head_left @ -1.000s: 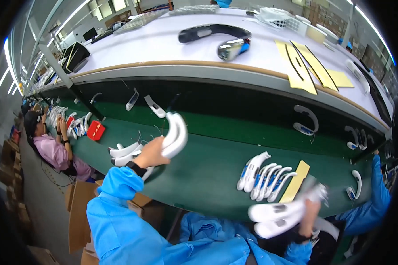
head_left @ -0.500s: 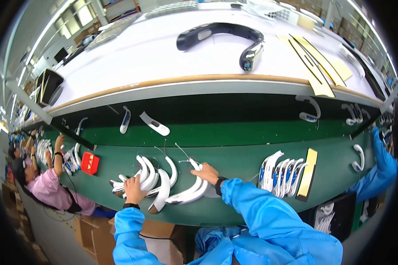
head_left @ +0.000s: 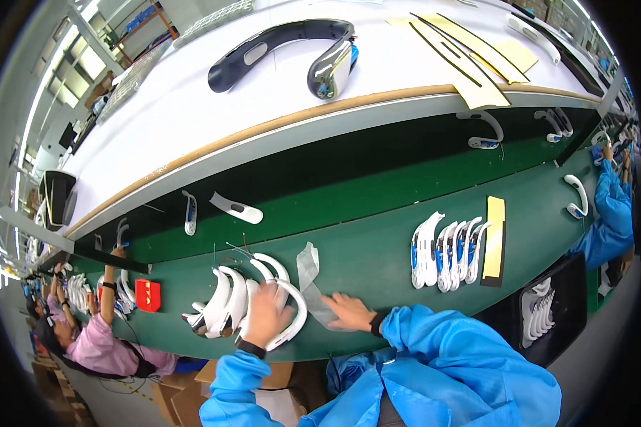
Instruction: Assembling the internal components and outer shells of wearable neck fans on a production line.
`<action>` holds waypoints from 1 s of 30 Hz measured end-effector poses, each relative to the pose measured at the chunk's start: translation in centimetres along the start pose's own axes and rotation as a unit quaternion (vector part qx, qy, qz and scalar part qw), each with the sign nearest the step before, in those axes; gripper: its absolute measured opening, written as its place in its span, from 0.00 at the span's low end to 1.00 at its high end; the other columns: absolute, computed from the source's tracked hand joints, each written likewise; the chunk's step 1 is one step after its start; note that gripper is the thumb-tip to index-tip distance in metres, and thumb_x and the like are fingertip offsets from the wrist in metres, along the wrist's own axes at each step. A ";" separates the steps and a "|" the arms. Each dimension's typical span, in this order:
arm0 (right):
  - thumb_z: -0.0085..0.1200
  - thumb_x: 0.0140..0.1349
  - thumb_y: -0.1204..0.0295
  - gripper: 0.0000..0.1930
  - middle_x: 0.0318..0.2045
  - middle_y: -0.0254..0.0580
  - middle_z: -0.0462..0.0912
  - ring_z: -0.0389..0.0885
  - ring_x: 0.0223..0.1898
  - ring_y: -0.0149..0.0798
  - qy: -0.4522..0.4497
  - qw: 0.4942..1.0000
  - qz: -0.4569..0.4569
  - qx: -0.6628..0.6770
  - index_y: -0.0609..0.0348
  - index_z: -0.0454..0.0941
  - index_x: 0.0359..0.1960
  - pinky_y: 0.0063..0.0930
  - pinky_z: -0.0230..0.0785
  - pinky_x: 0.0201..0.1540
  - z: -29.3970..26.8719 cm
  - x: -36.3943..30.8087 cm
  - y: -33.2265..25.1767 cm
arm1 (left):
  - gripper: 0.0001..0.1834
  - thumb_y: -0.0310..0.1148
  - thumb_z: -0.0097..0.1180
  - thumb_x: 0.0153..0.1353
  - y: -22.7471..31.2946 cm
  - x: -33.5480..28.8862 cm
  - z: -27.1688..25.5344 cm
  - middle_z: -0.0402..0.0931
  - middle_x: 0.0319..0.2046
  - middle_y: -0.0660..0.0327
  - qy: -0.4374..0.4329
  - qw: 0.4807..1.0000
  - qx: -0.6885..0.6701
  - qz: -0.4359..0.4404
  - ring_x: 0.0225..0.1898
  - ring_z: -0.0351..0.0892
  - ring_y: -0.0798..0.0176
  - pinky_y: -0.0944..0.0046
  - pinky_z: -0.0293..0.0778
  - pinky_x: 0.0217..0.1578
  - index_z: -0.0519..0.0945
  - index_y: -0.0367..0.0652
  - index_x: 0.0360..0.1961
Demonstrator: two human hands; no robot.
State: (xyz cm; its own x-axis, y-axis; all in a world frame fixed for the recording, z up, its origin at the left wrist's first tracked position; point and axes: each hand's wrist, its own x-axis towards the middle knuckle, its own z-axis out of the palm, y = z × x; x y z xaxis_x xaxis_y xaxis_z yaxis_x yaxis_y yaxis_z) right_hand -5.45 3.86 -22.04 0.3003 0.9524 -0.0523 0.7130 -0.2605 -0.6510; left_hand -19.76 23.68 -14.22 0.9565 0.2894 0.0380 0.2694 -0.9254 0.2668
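Note:
My left hand [head_left: 265, 317], slightly blurred, is bent over a group of white curved shells [head_left: 224, 299]. Its thumb side lies against the inner edge of the rightmost white curved shell [head_left: 299, 313], and its fingers look closed on that piece, though the grip is partly hidden. Thin wires stick up from the far ends of the group. To the right, my right hand [head_left: 349, 313] lies low over the bench with fingers spread. Its fingertips meet a crumpled strip of translucent film [head_left: 308, 269] on the green bench top [head_left: 363, 256].
Farther right stand a row of white curved parts with blue inserts [head_left: 445, 252] and a yellow strip with a dark edge [head_left: 493, 242]. A red box [head_left: 148, 295] is at left. Above the bench, a white shelf [head_left: 171, 114] holds a black neckband [head_left: 285, 35]. Co-workers sit on both sides.
My right hand has let go of the white curved shell and moved right and nearer. That shell is now against the group, under my left hand, which moved right. The translucent film shows. The view shifted.

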 end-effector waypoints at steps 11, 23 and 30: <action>0.46 0.62 0.74 0.04 0.30 0.41 0.80 0.80 0.32 0.33 -0.275 0.851 -0.008 0.447 0.61 0.71 0.35 0.27 0.71 0.33 -7.7 -2.9 -4.1 | 0.14 0.43 0.52 0.55 8.3 -2.6 -1.5 0.75 0.27 0.51 -0.318 0.916 -0.243 0.030 0.29 0.76 0.49 0.54 0.69 0.28 0.75 0.43 0.34; 0.55 0.53 0.74 0.19 0.41 0.43 0.76 0.78 0.40 0.37 -0.244 0.941 -0.105 0.208 0.63 0.70 0.48 0.25 0.69 0.39 -10.8 -3.9 -9.2 | 0.07 0.23 0.48 0.58 3.9 -25.7 -16.0 0.76 0.30 0.66 0.516 0.720 -0.195 -0.420 0.29 0.71 0.74 0.71 0.68 0.29 0.76 0.33 0.36; 0.54 0.53 0.73 0.15 0.37 0.45 0.77 0.78 0.38 0.40 -0.287 0.946 -0.081 0.127 0.63 0.72 0.43 0.27 0.69 0.40 -10.8 -6.2 -7.7 | 0.25 0.51 0.58 0.48 0.2 -51.5 4.5 0.78 0.29 0.51 -0.146 0.558 -0.278 -0.768 0.35 0.77 0.57 0.62 0.70 0.41 0.80 0.38 0.36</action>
State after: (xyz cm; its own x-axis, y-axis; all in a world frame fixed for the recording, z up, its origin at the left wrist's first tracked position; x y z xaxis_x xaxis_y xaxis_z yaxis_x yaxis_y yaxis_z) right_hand -5.99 -1.79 -8.57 -0.2449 0.9248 -0.2912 0.5229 -0.1269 -0.8429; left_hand -68.48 7.48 -20.48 -0.3566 0.5087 -0.7836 0.7971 0.6032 0.0289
